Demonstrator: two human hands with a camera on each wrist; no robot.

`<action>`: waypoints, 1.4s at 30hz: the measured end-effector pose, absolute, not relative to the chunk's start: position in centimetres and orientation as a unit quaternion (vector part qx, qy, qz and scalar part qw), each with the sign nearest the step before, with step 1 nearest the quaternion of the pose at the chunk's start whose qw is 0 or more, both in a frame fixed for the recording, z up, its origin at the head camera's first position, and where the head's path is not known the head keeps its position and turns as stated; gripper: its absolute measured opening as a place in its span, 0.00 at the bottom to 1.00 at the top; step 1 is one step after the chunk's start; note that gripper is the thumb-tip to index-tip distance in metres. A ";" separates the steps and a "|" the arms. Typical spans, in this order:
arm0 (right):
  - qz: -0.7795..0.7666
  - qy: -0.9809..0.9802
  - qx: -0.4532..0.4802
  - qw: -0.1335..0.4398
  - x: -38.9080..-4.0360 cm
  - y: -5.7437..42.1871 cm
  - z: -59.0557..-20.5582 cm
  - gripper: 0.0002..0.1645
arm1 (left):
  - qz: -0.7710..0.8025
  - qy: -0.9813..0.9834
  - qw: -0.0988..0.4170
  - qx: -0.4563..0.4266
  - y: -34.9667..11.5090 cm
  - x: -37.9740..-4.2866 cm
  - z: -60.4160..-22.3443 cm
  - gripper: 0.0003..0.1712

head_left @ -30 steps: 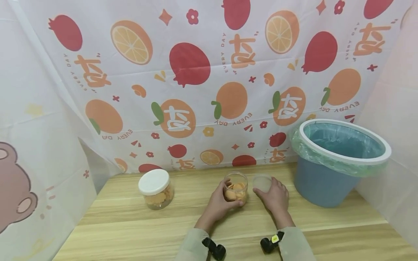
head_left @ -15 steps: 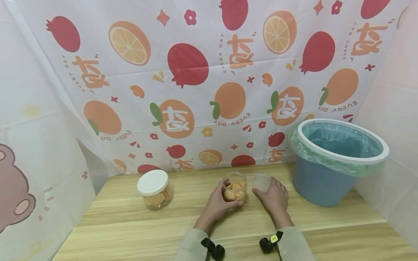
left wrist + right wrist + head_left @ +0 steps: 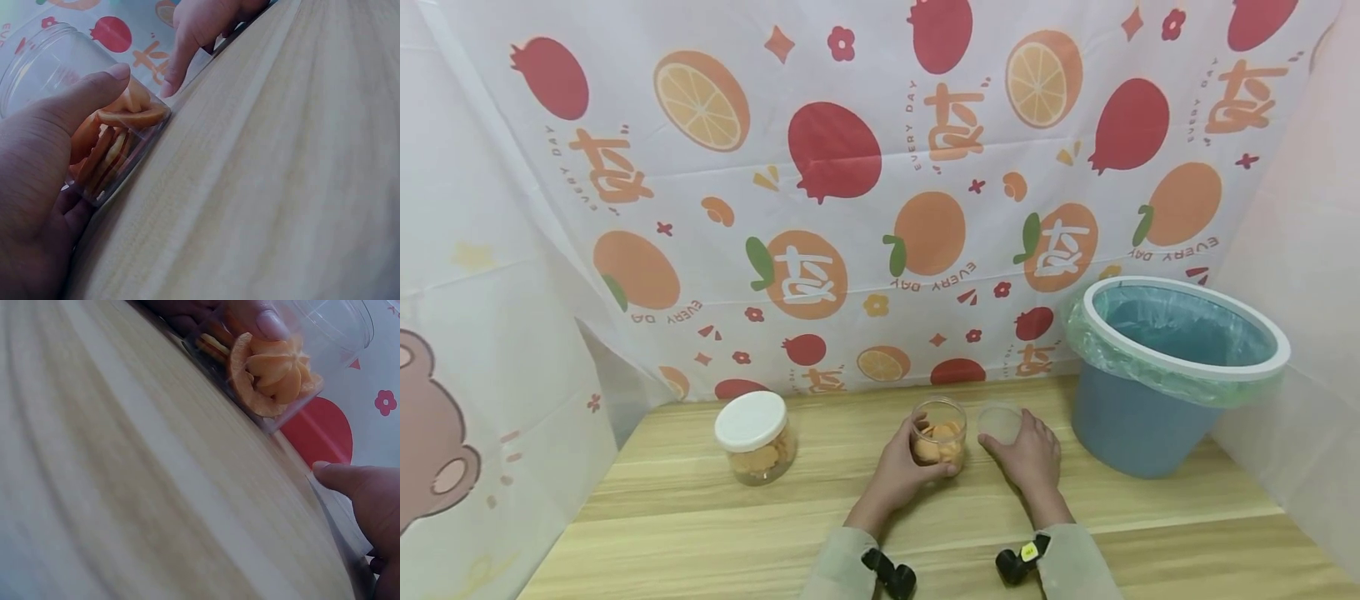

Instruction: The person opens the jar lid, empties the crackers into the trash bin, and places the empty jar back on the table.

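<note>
A clear, lidless jar (image 3: 939,399) stands on the table, part-filled with orange-tan biscuits (image 3: 281,372); one has a ridged, flower-like top. My left hand (image 3: 901,463) grips this jar from its left side, thumb across the near wall and fingers round the back. Just to the right, a translucent round lid (image 3: 1000,423) lies flat on the tabletop. My right hand (image 3: 1033,455) holds the lid by its edge, thumb on the near left and fingers at the right. In the right wrist view only a strip of the lid shows beyond the thumb.
A second jar (image 3: 762,458) of similar biscuits, capped with a white lid (image 3: 752,419), stands to the left on the wooden table (image 3: 700,533). At the right is a blue bin (image 3: 1138,425) with a green liner and white rim. A fruit-print cloth (image 3: 865,233) hangs behind.
</note>
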State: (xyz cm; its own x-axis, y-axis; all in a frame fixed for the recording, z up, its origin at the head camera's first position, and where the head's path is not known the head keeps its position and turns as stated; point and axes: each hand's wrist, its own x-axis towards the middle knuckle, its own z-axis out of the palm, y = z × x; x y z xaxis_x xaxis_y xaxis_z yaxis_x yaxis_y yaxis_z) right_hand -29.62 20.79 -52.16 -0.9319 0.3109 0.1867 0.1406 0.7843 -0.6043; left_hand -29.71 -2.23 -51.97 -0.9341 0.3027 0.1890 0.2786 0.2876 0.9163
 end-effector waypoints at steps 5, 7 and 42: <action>0.335 -0.923 -0.124 0.141 -29.5 20.5 -51.6 0.58 | 0.571 0.800 0.005 0.184 -2.4 -29.7 -52.1 0.57; 0.346 -0.919 -0.125 0.144 -29.5 20.5 -51.2 0.56 | 0.571 0.800 0.006 0.183 -2.4 -29.7 -52.1 0.57; 0.303 -0.836 0.076 0.451 -19.9 24.6 -34.7 0.36 | 0.569 0.802 0.010 0.181 -2.5 -29.1 -51.8 0.58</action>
State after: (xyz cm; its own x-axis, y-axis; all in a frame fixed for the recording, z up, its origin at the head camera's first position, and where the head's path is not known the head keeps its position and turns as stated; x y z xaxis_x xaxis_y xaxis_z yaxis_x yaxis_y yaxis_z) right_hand -19.95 24.56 -34.67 -0.5822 0.1454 0.8000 -0.4003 0.8051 -0.4376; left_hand -29.14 -2.55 -51.83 -0.9339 0.3028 0.1900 0.2795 0.2869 0.9163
